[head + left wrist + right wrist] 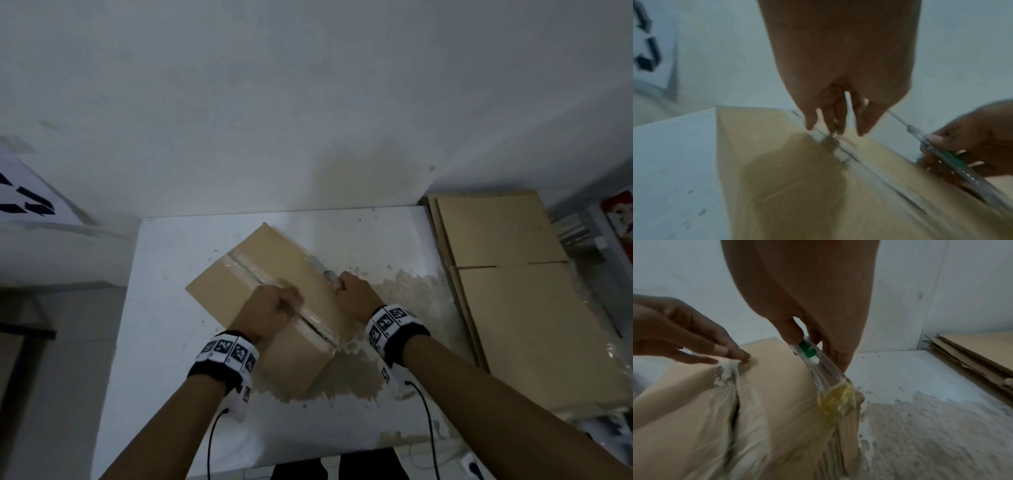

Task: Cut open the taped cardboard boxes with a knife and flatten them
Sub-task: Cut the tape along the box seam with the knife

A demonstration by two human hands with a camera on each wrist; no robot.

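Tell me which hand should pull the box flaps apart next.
Probably the left hand: its fingertips already sit on the tape seam of the box, while the right hand grips the knife.

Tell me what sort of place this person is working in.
Probably a storeroom or packing area: a worn white table against a bare wall, a stack of flattened brown cardboard boxes beside it, and a taped brown cardboard box being cut open.

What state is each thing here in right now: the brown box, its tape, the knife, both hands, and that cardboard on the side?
Brown cardboard box: closed, resting on the table.
Clear tape seam: slit along the top.
Clear utility knife with green slider: blade extended, at the box's right edge.
Left hand: fingertips on the seam.
Right hand: grips the knife.
Flattened cardboard sheets: stacked flat.
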